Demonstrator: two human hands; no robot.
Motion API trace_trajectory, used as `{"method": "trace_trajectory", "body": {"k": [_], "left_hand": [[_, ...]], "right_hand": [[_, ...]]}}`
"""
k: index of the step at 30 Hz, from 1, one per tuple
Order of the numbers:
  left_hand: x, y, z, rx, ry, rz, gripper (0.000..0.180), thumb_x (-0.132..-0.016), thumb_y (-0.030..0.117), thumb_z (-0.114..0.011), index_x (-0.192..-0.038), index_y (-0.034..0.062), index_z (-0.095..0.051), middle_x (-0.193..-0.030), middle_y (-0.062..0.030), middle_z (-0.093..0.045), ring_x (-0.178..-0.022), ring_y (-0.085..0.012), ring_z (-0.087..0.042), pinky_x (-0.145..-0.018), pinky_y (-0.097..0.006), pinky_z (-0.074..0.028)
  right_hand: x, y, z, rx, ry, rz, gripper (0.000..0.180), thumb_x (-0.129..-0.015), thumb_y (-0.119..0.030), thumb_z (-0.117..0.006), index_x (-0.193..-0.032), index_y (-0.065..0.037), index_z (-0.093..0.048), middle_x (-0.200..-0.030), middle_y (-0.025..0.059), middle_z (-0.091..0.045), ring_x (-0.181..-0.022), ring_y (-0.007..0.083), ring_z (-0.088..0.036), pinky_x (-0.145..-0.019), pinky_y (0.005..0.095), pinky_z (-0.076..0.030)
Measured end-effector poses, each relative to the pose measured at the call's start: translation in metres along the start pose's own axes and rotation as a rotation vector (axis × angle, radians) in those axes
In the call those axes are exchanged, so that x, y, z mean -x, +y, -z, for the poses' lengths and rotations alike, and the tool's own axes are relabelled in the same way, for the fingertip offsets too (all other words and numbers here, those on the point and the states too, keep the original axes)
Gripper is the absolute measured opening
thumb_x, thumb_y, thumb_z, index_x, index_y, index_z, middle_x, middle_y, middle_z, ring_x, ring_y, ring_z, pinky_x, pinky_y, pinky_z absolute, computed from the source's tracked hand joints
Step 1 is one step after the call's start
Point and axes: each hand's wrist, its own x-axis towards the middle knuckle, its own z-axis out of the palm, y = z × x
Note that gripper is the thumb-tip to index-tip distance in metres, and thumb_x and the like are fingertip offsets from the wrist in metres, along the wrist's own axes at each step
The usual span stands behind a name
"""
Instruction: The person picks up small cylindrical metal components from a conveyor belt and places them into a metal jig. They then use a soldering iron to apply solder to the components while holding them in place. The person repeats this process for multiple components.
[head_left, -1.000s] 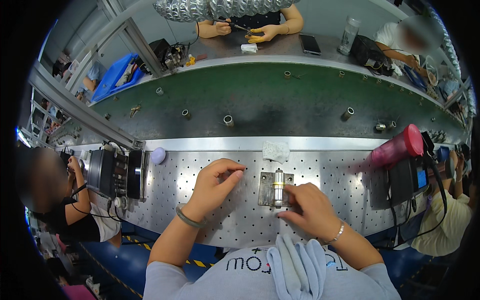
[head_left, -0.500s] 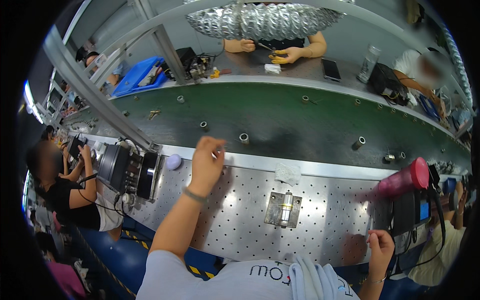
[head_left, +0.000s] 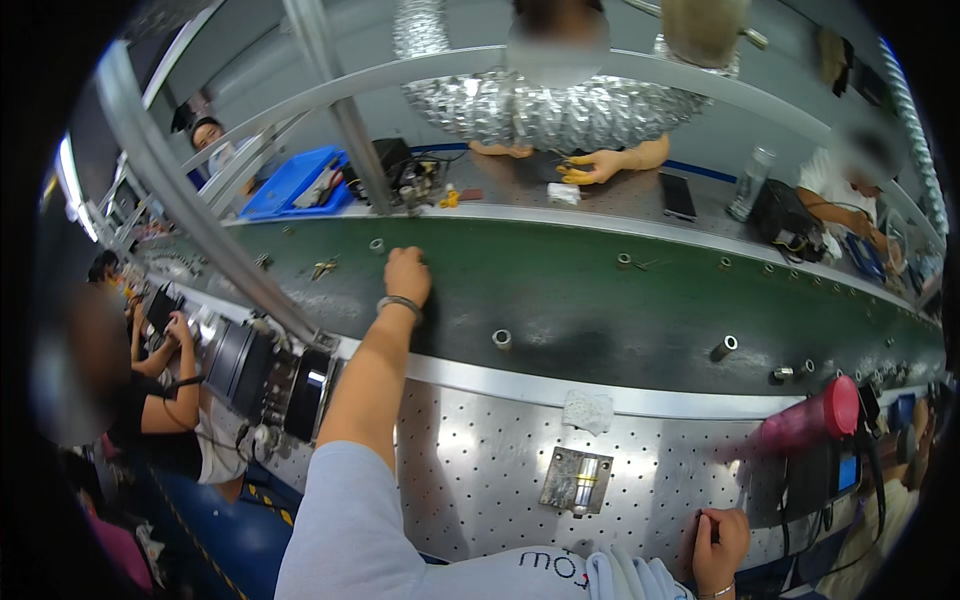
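Left hand (head_left: 407,275) is stretched way out onto the green belt (head_left: 600,310), fingers curled in over a small metal ring (head_left: 377,245) at its far edge; can't tell if it's actually pinching anything. Right hand (head_left: 722,535) sits flat on the near edge of the perforated surface (head_left: 480,470), fingers together, holding nothing. The metal fixture block (head_left: 576,482) lies on that surface just left of the right hand, well short of the left. A white rag (head_left: 588,410) rests just beyond the block, and a pink bottle (head_left: 810,417) off to its right.
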Motion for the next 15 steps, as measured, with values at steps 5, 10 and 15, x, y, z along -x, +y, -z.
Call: {"method": "trace_trajectory", "body": {"k": [5, 10, 15], "left_hand": [[-0.026, -0.025, -0.006, -0.059, -0.008, 0.169, 0.035, -0.073, 0.013, -0.069, -0.107, 0.0064, -0.06, -0.108, -0.0173, -0.054, -0.097, -0.0358, -0.056, -0.085, -0.042, -0.047], [-0.013, 0.037, 0.03, -0.08, 0.232, -0.215, 0.038, -0.073, 0.016, -0.072, -0.107, 0.0055, -0.06, -0.106, -0.0132, -0.051, -0.099, -0.0327, -0.05, -0.083, -0.041, -0.044], [-0.008, 0.17, 0.022, 0.327, 0.071, -0.799, 0.027, -0.072, 0.011, -0.069, -0.098, 0.0064, -0.064, -0.099, -0.0129, -0.055, -0.092, -0.0311, -0.054, -0.079, -0.04, -0.045]], "right_hand": [[-0.008, -0.001, 0.001, 0.012, 0.009, -0.008, 0.006, -0.073, -0.002, -0.064, -0.079, -0.003, -0.062, -0.069, 0.0109, -0.058, -0.065, 0.0293, -0.054, -0.061, 0.0379, -0.043], [-0.007, 0.0, 0.0, 0.014, 0.046, 0.01, 0.007, -0.072, -0.002, -0.065, -0.078, -0.003, -0.062, -0.068, 0.0107, -0.058, -0.062, 0.0297, -0.054, -0.059, 0.0376, -0.043], [-0.015, -0.007, -0.001, 0.038, 0.01, -0.045, 0.004, -0.072, -0.003, -0.065, -0.076, -0.004, -0.063, -0.07, 0.0108, -0.061, -0.063, 0.0278, -0.057, -0.056, 0.0364, -0.044]]}}
